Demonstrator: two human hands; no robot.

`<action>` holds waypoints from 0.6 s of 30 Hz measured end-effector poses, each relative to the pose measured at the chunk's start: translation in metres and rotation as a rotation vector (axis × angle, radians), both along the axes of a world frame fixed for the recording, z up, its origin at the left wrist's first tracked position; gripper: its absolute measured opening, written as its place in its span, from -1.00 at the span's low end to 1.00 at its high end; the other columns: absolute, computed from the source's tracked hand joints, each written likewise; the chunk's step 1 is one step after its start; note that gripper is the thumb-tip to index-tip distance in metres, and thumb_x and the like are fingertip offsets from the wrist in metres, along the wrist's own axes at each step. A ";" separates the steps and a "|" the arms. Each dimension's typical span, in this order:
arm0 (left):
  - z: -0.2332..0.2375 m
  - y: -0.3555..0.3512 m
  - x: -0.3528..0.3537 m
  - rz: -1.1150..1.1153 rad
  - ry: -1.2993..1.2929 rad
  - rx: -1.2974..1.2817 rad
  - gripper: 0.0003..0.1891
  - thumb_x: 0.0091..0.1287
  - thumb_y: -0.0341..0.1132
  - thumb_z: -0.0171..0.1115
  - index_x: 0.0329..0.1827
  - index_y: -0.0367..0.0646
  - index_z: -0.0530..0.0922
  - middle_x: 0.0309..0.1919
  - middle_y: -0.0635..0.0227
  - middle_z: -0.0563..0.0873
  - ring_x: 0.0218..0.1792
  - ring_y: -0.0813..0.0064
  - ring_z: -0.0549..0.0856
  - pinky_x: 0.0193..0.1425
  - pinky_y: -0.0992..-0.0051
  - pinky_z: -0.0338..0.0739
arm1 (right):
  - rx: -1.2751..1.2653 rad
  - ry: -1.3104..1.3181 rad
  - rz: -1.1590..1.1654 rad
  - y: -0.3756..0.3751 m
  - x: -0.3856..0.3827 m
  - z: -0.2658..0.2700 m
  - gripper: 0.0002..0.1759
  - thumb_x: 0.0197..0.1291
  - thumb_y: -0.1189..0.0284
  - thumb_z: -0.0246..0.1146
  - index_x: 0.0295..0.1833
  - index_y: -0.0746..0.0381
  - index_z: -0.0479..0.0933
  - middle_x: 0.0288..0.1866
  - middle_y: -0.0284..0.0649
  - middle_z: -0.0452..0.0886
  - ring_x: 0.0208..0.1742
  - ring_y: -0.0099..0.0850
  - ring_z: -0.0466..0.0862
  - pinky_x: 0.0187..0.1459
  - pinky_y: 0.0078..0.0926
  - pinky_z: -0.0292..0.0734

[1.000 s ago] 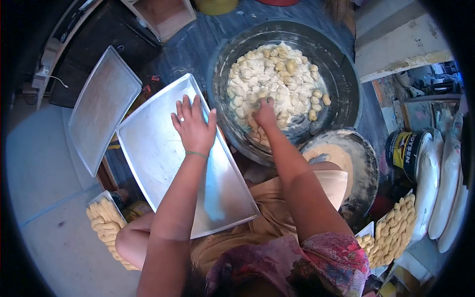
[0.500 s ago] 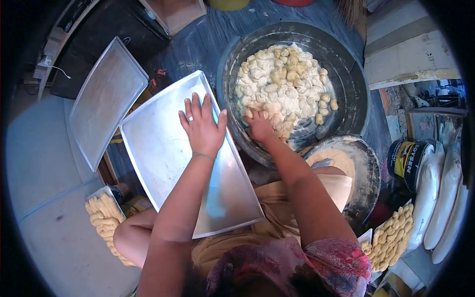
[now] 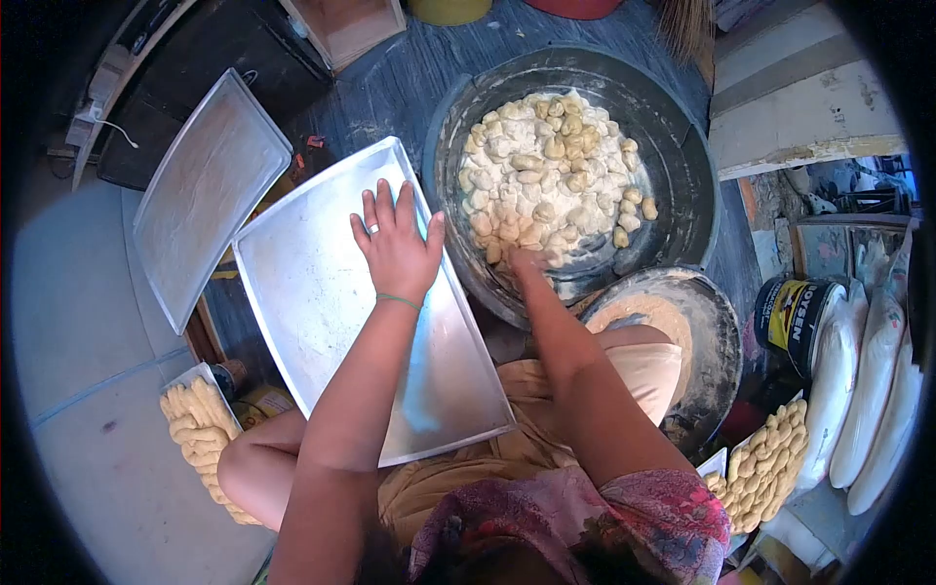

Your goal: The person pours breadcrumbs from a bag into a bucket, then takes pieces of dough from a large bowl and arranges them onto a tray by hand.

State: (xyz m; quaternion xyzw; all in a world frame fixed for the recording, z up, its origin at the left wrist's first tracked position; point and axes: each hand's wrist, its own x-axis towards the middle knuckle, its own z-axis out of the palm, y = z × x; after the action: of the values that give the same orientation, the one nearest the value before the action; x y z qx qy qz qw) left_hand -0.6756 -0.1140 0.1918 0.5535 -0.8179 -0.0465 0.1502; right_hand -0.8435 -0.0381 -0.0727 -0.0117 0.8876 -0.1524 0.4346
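Note:
My left hand (image 3: 398,252) lies flat with fingers apart on a bare metal baking tray (image 3: 312,312), which rests across my lap. My right hand (image 3: 526,261) is inside a large dark basin (image 3: 687,185), at the near edge of a heap of floured dough pieces (image 3: 551,175). Its fingers are down among the pieces and hidden, so whether they grip anything does not show. Several loose dough pieces (image 3: 632,210) lie at the heap's right side.
A second metal tray (image 3: 210,195) leans at the left. Beside the large basin stands a smaller basin (image 3: 717,341) with brownish powder. Shaped dough fills trays at left (image 3: 200,429) and right (image 3: 770,458). A black paint can (image 3: 799,317) and white filled bags (image 3: 873,380) stand at right.
My right hand has moved slightly down and right along the heap's near edge, its fingers now less visible. My left hand keeps its place on the tray.

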 end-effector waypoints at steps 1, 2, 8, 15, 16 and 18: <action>0.000 -0.001 -0.001 -0.004 0.000 -0.009 -0.37 0.32 0.05 0.09 0.34 -0.19 0.37 0.41 -0.05 0.24 0.47 -0.07 0.10 0.49 -0.10 -0.20 | -0.085 -0.136 0.049 -0.009 0.006 0.026 0.21 0.02 0.05 0.37 0.55 0.27 -0.27 0.50 0.15 0.10 0.48 0.05 0.16 0.38 0.22 0.07; 0.000 0.000 0.000 -0.005 0.000 -0.015 -0.37 0.32 0.05 0.09 0.34 -0.19 0.37 0.41 -0.05 0.24 0.47 -0.07 0.10 0.49 -0.10 -0.19 | -0.178 -0.223 0.012 -0.019 0.008 0.028 0.14 0.05 0.07 0.35 0.54 0.24 -0.20 0.48 0.14 0.12 0.46 0.04 0.19 0.35 0.16 0.12; 0.002 0.000 -0.001 -0.002 0.010 -0.017 -0.37 0.32 0.05 0.08 0.33 -0.19 0.38 0.40 -0.07 0.26 0.46 -0.09 0.12 0.48 -0.10 -0.18 | -0.842 -0.383 0.158 -0.106 -0.013 0.105 -0.29 0.15 0.24 0.30 0.39 0.17 0.25 0.26 0.11 0.43 0.25 -0.08 0.46 0.17 -0.26 0.41; 0.000 -0.001 0.000 -0.010 -0.016 -0.028 -0.37 0.32 0.02 0.12 0.36 -0.15 0.34 0.41 -0.01 0.25 0.47 -0.03 0.12 0.48 -0.08 -0.16 | -0.630 0.246 0.884 -0.178 -0.030 0.061 -0.40 0.19 0.22 0.19 0.36 0.09 0.35 0.42 -0.08 0.30 0.40 -0.03 0.30 0.33 -0.10 0.27; 0.001 -0.001 0.000 -0.012 -0.014 -0.021 -0.37 0.32 0.03 0.12 0.36 -0.15 0.34 0.41 -0.01 0.25 0.47 -0.03 0.12 0.48 -0.08 -0.16 | -0.430 0.497 1.080 -0.162 -0.010 0.034 -0.45 0.22 0.25 0.12 0.36 0.03 0.36 0.47 -0.23 0.22 0.48 -0.11 0.17 0.38 0.17 0.10; 0.001 -0.001 0.001 -0.012 -0.022 -0.017 -0.37 0.32 0.03 0.11 0.36 -0.15 0.34 0.41 -0.02 0.25 0.47 -0.04 0.12 0.48 -0.08 -0.16 | -0.374 0.582 1.254 -0.116 0.013 0.030 -0.41 0.08 0.27 0.23 0.29 0.06 0.42 0.50 -0.11 0.13 0.55 -0.08 0.01 0.46 0.16 -0.07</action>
State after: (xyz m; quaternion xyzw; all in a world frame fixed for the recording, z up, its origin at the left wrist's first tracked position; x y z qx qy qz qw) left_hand -0.6741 -0.1153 0.1931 0.5479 -0.8230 -0.0343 0.1458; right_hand -0.8303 -0.1536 -0.0425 -0.6342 0.7525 -0.0143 0.1768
